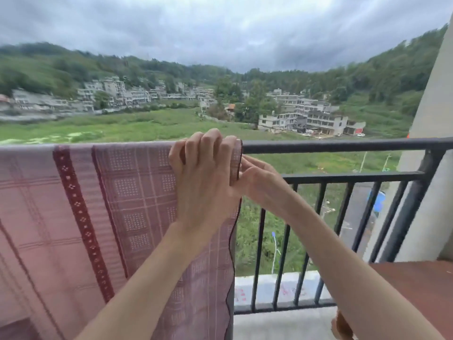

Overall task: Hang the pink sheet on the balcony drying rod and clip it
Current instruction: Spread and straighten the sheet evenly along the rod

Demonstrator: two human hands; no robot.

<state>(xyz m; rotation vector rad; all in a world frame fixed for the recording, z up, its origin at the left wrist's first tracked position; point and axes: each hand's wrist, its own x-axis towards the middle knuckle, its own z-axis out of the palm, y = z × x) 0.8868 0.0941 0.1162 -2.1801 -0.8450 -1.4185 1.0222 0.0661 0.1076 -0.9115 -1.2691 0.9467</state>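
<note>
The pink sheet (73, 204), checked with a dark red patterned stripe, hangs over the black top rail (343, 145) of the balcony railing and covers its left part. My left hand (208, 177) grips the sheet's right edge over the rail, fingers curled on top. My right hand (259, 177) is just right of it, its fingers pinching the same dark-hemmed edge below the rail. No clip can be made out between the hands.
Black vertical bars (323, 241) fill the railing on the right. A pale wall and a dark pipe (414, 207) stand at the far right. A reddish-brown surface (416, 285) lies at the lower right. Fields and buildings lie beyond.
</note>
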